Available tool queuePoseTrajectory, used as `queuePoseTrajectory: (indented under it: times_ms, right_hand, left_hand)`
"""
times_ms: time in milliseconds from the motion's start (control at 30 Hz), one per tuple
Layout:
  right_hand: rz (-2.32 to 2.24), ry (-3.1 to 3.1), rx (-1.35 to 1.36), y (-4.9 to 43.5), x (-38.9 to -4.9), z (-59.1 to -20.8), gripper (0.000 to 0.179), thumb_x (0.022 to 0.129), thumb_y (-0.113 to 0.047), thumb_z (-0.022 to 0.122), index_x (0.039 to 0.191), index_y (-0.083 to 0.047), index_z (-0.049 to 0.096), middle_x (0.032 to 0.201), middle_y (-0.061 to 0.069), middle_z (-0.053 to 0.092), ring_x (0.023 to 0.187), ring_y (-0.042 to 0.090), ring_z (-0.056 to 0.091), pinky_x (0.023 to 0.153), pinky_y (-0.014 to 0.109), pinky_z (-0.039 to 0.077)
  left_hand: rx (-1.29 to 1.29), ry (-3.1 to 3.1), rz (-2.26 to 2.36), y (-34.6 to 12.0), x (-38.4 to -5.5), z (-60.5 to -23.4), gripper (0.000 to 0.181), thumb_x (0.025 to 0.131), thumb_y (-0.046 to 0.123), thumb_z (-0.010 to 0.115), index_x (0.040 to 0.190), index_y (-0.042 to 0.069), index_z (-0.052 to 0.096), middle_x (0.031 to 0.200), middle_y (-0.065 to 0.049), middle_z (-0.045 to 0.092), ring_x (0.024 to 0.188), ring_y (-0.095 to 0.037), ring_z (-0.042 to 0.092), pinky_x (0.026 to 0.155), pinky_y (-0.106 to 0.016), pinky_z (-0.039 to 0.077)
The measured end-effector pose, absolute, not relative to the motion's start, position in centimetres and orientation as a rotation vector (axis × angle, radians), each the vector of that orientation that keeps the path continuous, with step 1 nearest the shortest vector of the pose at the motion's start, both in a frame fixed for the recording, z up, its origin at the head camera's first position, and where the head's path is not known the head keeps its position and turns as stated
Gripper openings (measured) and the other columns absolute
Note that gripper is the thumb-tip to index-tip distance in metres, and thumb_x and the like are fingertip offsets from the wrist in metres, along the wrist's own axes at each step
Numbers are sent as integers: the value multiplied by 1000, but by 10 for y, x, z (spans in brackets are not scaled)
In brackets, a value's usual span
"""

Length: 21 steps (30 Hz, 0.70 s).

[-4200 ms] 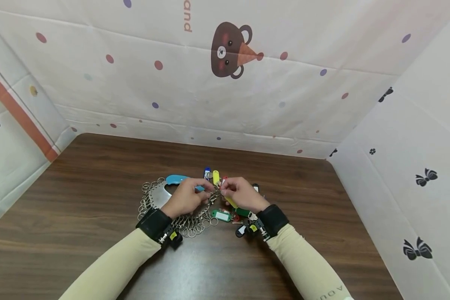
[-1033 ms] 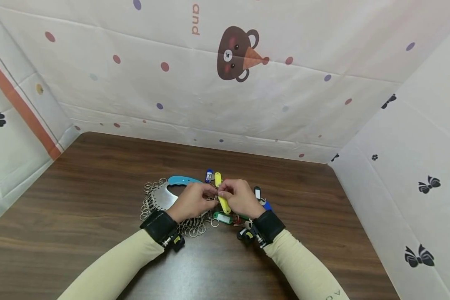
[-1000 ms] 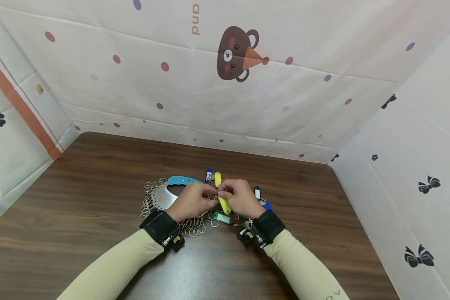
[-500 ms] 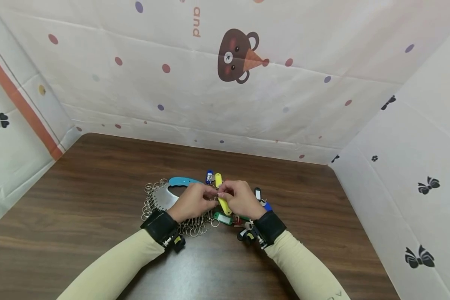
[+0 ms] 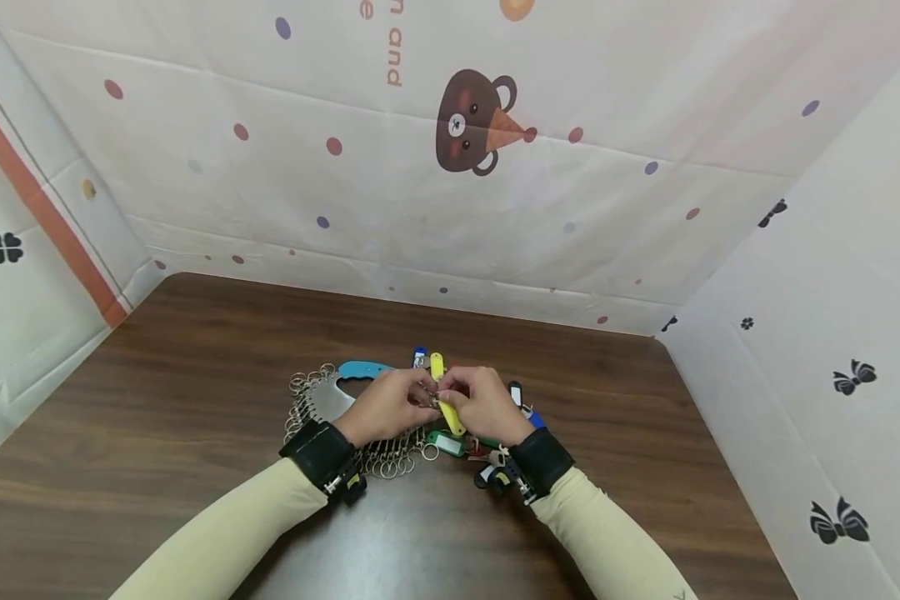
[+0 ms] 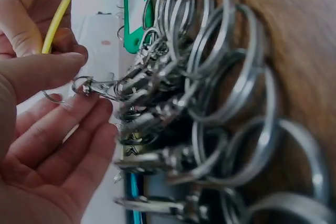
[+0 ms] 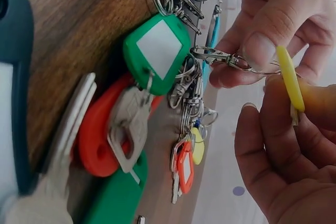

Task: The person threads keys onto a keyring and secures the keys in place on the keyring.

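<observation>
A silver plate (image 5: 328, 402) with a blue handle (image 5: 363, 369) lies on the table, its curved edge lined with metal snap hooks and split rings. My left hand (image 5: 390, 404) pinches the ring end of one snap hook (image 7: 218, 56) between thumb and fingers. Against that ring, my right hand (image 5: 487, 406) pinches a yellow key tag (image 5: 452, 418). A key's end (image 7: 294, 115) shows under this tag in the right wrist view. Both hands almost touch above the plate's right side. Whether the tag's ring and the split ring are linked, I cannot tell.
Near the right hand lie a green key tag (image 5: 447, 443), a black one (image 5: 516, 392) and a blue one (image 5: 536, 418). Behind the hands are another blue tag (image 5: 419, 357) and a second yellow tag (image 5: 437, 366). A patterned cloth wall (image 5: 375, 200) borders the table.
Over the last seconds the right hand has shifted slightly left, close against the left. The yellow tag, partly hidden earlier, now shows beneath the fingers. In the last half second little has changed.
</observation>
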State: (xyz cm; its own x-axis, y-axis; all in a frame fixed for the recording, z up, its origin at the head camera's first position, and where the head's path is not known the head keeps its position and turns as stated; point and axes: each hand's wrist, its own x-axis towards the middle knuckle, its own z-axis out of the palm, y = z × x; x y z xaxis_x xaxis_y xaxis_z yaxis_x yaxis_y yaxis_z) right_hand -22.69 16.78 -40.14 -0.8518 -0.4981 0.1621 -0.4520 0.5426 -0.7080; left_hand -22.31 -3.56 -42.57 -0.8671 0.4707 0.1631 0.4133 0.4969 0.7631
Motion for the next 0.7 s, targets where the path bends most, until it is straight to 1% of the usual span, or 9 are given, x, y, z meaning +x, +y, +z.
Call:
queuePoseTrajectory:
  times_ms: [133, 333, 500, 600, 700]
  right_hand:
    - [-1211, 2715, -833, 171, -226, -400, 13, 102, -5, 64, 93, -7, 74, 85, 7, 70, 65, 9, 55, 57, 21, 46]
    - [-1164, 2707, -836, 173, -225, -399, 12, 102, -7, 64, 95, -7, 73, 84, 7, 68, 63, 9, 52, 58, 21, 43]
    - [-1190, 2707, -836, 173, -226, -400, 13, 102, -6, 64, 94, -7, 73, 85, 7, 69, 64, 9, 54, 57, 21, 45]
    - [-1198, 2704, -846, 173, -227, -401, 12, 102, -6, 64, 94, -6, 73, 85, 8, 69, 64, 10, 54, 57, 21, 45]
    - [-1189, 2706, -852, 173, -227, -401, 12, 102, -6, 64, 94, -6, 73, 85, 8, 69, 63, 9, 52, 57, 21, 43]
  left_hand:
    - [818, 2669, 1345, -35, -223, -427, 20, 91, 19, 81, 108, 10, 75, 99, -5, 81, 90, -15, 78, 77, -27, 61]
    - [875, 2720, 1270, -35, -225, -427, 20, 95, 19, 76, 111, 8, 79, 99, -4, 81, 88, -13, 76, 76, -25, 60]
    - [872, 2721, 1246, -34, -223, -426, 24, 93, 18, 77, 115, 7, 77, 101, -5, 81, 89, -13, 77, 76, -24, 60]
    - [870, 2745, 1240, -33, -223, -426, 22, 92, 19, 79, 111, 8, 78, 98, -5, 81, 85, -12, 76, 73, -24, 60]
    - [867, 2769, 1231, -34, -224, -427, 19, 92, 21, 79, 108, 10, 80, 95, -2, 81, 80, -8, 74, 70, -22, 58]
